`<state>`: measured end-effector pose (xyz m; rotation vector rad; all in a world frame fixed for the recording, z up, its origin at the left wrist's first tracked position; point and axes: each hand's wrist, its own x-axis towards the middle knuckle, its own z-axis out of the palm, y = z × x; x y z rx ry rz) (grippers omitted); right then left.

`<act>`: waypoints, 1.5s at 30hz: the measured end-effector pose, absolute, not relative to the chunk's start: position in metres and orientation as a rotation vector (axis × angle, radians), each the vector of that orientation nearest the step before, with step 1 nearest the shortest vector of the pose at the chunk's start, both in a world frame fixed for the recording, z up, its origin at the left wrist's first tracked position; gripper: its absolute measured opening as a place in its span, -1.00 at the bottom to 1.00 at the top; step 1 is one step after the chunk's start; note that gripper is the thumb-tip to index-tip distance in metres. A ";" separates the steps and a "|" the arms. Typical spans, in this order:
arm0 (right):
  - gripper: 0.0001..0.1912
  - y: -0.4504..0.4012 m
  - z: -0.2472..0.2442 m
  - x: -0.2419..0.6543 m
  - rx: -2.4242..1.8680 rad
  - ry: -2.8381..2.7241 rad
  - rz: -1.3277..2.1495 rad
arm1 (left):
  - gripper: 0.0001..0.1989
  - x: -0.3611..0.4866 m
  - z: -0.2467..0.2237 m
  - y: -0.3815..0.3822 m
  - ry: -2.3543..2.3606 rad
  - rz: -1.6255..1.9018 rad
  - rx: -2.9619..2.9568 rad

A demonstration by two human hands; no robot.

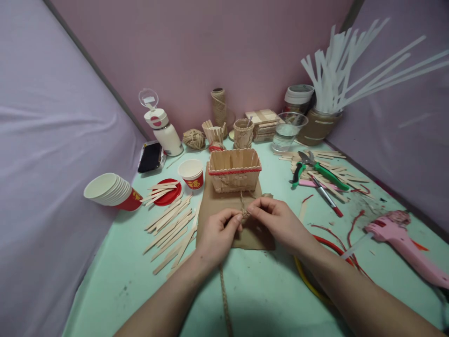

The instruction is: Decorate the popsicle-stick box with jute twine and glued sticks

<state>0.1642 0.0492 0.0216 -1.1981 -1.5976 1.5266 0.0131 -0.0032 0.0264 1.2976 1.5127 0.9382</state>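
Note:
Fingertips of my left hand (220, 234) pinch a piece of brown twine (225, 292) above a sheet of cardboard (213, 201). My right hand (275, 220) pinches the same twine just beside it, the fingertips of both hands nearly touching. One strand runs up from the fingers toward the wooden basket, and a braided length trails down toward the table's front edge. The rectangular wooden basket (235, 181), with a red line below its scalloped rim, stands upright on the back of the cardboard, just beyond my hands.
Loose sticks (171, 224), a red lid (164, 200) and paper cups (112, 191) lie left. Pliers (322, 173), a pen (326, 195) and a pink glue gun (403, 238) lie right. Behind stand a bottle (167, 138), twine spool (219, 110) and water cup (286, 135).

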 end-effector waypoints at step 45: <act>-0.78 0.048 0.017 0.167 -1.134 -1.757 1.485 | -0.81 0.015 0.012 -0.003 1.516 1.142 1.061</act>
